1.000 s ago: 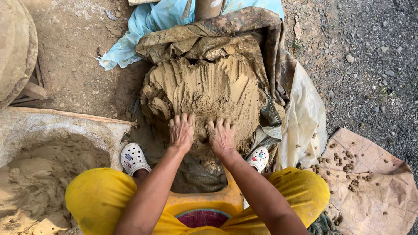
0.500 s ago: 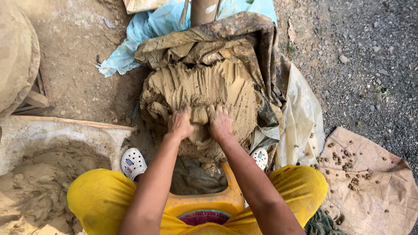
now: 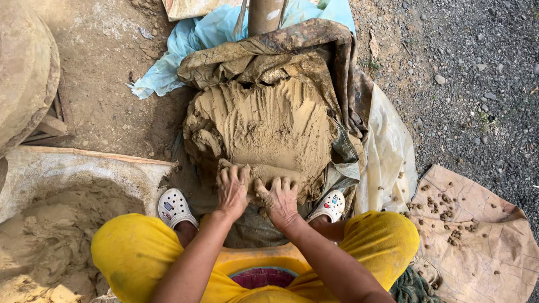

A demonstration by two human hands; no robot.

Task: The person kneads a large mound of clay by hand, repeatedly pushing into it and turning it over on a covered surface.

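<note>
The person wears bright yellow trousers, smeared with mud at the knees, and white perforated clogs with small coloured charms. Both forearms are bare, sleeveless. Left hand and right hand are mud-caked.

Left hand: palm down, fingers spread, pressing on the near edge of the clay mound.
Right hand: just beside the left, fingers curled over the same edge, smeared with clay.
Clay mound: centre of view, finger-raked grooves, lying on a muddy sheet.
Clogs: white, left clog at 8 o'clock of the hands, right clog at 3 o'clock.
Trough: at 8 o'clock, holding loose clay.
Brown sheet: at 4 o'clock, scattered pellets.
</note>
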